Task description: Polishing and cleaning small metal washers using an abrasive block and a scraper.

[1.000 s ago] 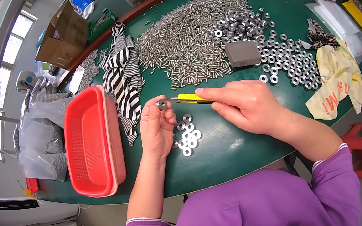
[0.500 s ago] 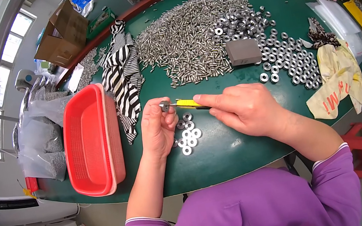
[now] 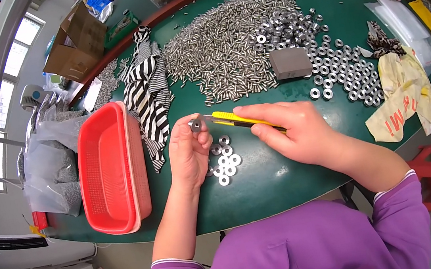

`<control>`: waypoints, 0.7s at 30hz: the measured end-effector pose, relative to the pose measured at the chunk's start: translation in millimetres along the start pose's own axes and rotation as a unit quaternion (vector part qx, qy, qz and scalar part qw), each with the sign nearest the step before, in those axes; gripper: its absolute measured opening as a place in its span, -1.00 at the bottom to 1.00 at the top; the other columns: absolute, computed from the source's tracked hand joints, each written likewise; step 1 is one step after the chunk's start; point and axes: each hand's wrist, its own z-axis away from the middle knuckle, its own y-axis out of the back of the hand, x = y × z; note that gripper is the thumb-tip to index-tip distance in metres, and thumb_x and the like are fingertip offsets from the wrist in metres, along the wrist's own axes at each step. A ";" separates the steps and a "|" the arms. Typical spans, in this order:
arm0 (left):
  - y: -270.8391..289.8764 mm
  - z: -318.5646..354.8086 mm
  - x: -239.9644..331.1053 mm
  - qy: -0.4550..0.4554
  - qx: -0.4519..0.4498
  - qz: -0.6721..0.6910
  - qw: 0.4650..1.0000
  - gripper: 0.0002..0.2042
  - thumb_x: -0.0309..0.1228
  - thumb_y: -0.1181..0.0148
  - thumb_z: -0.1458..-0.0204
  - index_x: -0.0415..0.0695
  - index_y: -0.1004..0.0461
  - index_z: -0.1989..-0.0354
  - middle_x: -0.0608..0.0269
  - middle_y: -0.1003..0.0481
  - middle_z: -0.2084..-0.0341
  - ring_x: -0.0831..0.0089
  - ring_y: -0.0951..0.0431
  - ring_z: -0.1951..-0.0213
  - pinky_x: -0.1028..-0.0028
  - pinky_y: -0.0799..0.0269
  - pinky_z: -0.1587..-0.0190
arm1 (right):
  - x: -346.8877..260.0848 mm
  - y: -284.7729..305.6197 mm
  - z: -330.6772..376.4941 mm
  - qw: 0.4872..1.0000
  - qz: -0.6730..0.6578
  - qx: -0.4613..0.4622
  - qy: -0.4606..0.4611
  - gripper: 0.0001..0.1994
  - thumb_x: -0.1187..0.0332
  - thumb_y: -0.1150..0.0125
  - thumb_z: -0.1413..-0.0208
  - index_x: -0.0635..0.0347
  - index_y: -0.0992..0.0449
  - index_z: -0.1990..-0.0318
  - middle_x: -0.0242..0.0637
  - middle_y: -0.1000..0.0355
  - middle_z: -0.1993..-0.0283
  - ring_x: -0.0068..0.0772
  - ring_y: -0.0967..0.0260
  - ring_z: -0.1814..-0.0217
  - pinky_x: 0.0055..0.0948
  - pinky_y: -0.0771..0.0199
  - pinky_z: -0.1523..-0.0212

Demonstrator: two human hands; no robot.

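Near the lower middle of the frame, your left hand [image 3: 189, 153] pinches a small metal ring [image 3: 196, 126] between thumb and fingertips, a little left of the centre. Your right hand [image 3: 290, 133] is closed around a yellow utility knife [image 3: 236, 121], and the knife's metal tip points left and meets the ring. Just below the two hands, a small group of finished rings [image 3: 224, 159] lies on the green table [image 3: 281, 180]. At the left stands a red plastic basket [image 3: 109, 170]. Beside it, higher up, lies a black-and-white striped cloth [image 3: 148, 97]. Further up in the middle is a big heap of metal pins [image 3: 223, 46]. To its right many rings [image 3: 339, 69] are spread around a grey block [image 3: 290, 62]. At the right edge lies a yellow cloth [image 3: 399, 96].
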 end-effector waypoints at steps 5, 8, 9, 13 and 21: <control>0.5 0.0 2.1 0.014 -0.001 0.031 0.999 -0.70 -0.18 -0.01 -0.15 -0.19 -0.36 0.17 0.29 -0.36 0.43 0.62 -0.23 0.50 0.64 -0.18 0.45 | 2.7 5.7 -5.3 0.990 0.105 0.032 0.093 -0.67 0.42 -0.16 0.02 0.03 -0.48 0.03 -0.34 -0.30 0.55 -0.35 -0.31 0.54 -0.38 -0.34 0.51; 1.8 -0.1 2.1 0.030 0.010 0.056 0.998 -0.70 -0.17 -0.01 -0.14 -0.19 -0.36 0.18 0.28 -0.35 0.44 0.63 -0.22 0.52 0.64 -0.16 0.49 | 3.9 5.2 -5.6 0.987 0.109 0.017 0.116 -0.67 0.41 -0.17 0.03 -0.02 -0.48 0.04 -0.37 -0.25 0.55 -0.37 -0.28 0.52 -0.40 -0.32 0.51; 2.0 0.1 2.2 0.030 0.010 0.056 0.998 -0.70 -0.17 -0.01 -0.14 -0.19 -0.36 0.18 0.28 -0.35 0.44 0.63 -0.22 0.52 0.64 -0.16 0.49 | 2.7 5.6 -5.0 0.987 0.112 0.004 0.116 -0.67 0.40 -0.17 0.03 -0.03 -0.48 0.04 -0.37 -0.24 0.54 -0.37 -0.28 0.51 -0.40 -0.32 0.50; 1.1 0.7 1.9 0.041 0.008 0.074 0.996 -0.70 -0.16 -0.02 -0.14 -0.17 -0.36 0.21 0.27 -0.35 0.44 0.65 -0.21 0.54 0.65 -0.15 0.51 | 3.5 3.3 -3.3 0.987 0.113 -0.010 0.117 -0.67 0.37 -0.18 0.03 -0.07 -0.47 0.04 -0.38 -0.22 0.55 -0.36 -0.27 0.51 -0.40 -0.31 0.50; -1.8 2.7 1.9 0.042 0.009 0.052 0.998 -0.72 -0.14 -0.04 -0.12 -0.14 -0.35 0.27 0.28 -0.34 0.45 0.66 -0.21 0.56 0.66 -0.14 0.51 | -0.2 2.9 -2.1 0.991 0.096 -0.021 0.095 -0.67 0.47 -0.19 0.06 0.06 -0.52 0.07 -0.35 -0.28 0.55 -0.39 -0.26 0.54 -0.43 -0.28 0.52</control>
